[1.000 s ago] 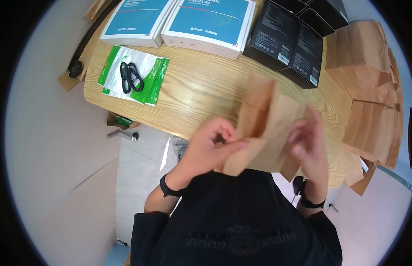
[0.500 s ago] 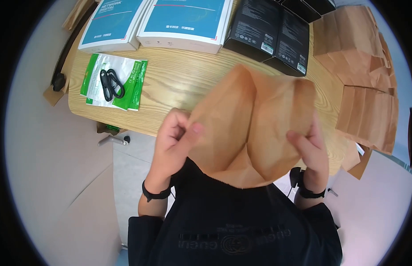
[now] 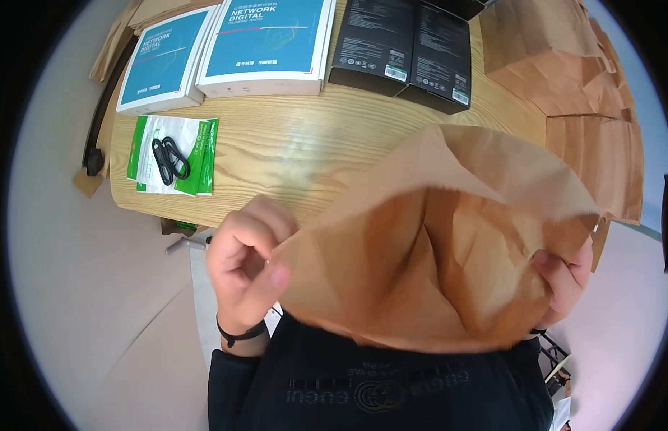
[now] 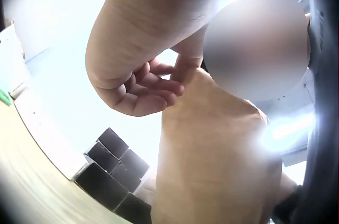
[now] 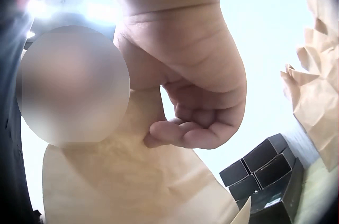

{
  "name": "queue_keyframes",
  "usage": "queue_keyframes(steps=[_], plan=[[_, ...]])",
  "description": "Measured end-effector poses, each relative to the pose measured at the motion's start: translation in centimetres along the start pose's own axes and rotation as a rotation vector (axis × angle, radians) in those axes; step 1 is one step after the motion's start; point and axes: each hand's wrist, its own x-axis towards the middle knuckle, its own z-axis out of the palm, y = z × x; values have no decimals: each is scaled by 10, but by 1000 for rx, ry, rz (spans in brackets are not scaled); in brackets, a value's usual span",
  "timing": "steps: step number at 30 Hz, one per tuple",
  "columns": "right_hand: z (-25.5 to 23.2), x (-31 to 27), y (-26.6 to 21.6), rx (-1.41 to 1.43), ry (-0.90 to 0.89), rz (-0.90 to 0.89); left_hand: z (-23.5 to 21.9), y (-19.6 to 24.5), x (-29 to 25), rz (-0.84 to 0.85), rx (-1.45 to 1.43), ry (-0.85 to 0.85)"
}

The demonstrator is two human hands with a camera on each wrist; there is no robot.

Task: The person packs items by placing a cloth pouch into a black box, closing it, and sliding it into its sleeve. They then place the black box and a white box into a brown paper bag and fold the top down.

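A brown paper bag (image 3: 370, 287) is spread wide at the mouth, its folded inside showing in the head view. The left hand (image 3: 248, 262) pinches the left edge of the mouth between thumb and curled fingers. At the right edge, the right hand (image 3: 567, 280) grips the paper, thumb inside the rim and the other fingers behind it. In the left wrist view the left hand (image 4: 143, 49) holds a top corner of the bag (image 4: 212, 155). The right wrist view shows the right hand (image 5: 185, 70) pinching the bag (image 5: 132, 181) from above.
White-and-blue boxes (image 3: 266, 43) and black boxes (image 3: 399, 54) line the table's (image 3: 276, 144) back. A coiled black cable (image 3: 170, 159) lies on green-and-white packets (image 3: 205, 158) at the left. More brown paper bags (image 3: 592, 154) stand along the right side.
The bag went from narrow and folded to widely spread, and sits nearer the camera. Both hands moved apart, the right one taking hold of the right edge. The view of the table shifted.
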Motion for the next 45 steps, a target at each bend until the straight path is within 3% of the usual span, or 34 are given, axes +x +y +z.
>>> queue_keyframes(steps=[1, 2, 3, 5, 6, 7, 8, 9, 10, 11, 13, 15, 17, 18, 22, 23, 25, 27, 29, 34, 36, 39, 42, 45], plan=[[1, -2, 0, 147, 27, -58, 5, -2, 5, 58, -72, -82], [-12, -2, 8, 171, -151, -134, 3, -17, 10, 76, -335, -165], [-12, -3, 12, 175, -150, -143, 1, -17, 20, -81, -361, -173], [-4, 0, 17, 174, -317, -84, 12, -44, 43, -10, -84, -164], [3, 7, 12, 144, -465, -111, 21, -46, 47, 1, -78, -166], [12, 7, 9, 148, -469, -121, 29, -48, 50, -114, -43, -263], [20, 6, 6, 193, -478, -11, 35, -49, 53, -231, -6, -360], [24, 6, 5, 238, -485, 101, 38, -51, 58, -226, -1, -364], [15, 15, 16, 275, -649, 71, 40, -52, 63, -146, 5, -458], [13, 25, 27, 278, -646, 67, 42, -56, 66, -65, 10, -552], [17, 50, 39, 548, -829, -95, 44, -70, 65, -45, -26, -530], [15, 61, 45, 417, -780, -200, 46, -74, 66, -71, -88, -519], [22, 66, 38, -367, -654, -301, 49, -69, 64, -82, -64, -503], [26, 70, 39, -370, -747, -271, 50, -68, 64, -64, -25, -488], [48, 67, 59, -94, -719, -84, 53, -65, 59, 50, 113, -402], [49, 70, 57, -83, -733, -90, 51, -63, 59, 52, 129, -392], [47, 76, 54, -334, -766, -247, 49, -60, 59, 51, 153, -415], [51, 81, 56, -280, -757, -249, 52, -65, 51, 40, 9, -391], [48, 91, 63, -415, -796, -394, 48, -76, 45, -111, -31, -442], [40, 95, 61, -340, -738, -360, 42, -92, 49, 39, -5, -360], [27, 109, 89, -137, -708, -521, 33, -99, 54, 169, 69, -392], [20, 119, 101, -74, -692, -483, 32, -94, 54, 65, -151, -288], [24, 112, 85, -72, -658, -444, 19, -87, 66, 160, -55, -380], [31, 102, 67, -114, -592, -390, 14, -101, 67, 117, -74, -382]])
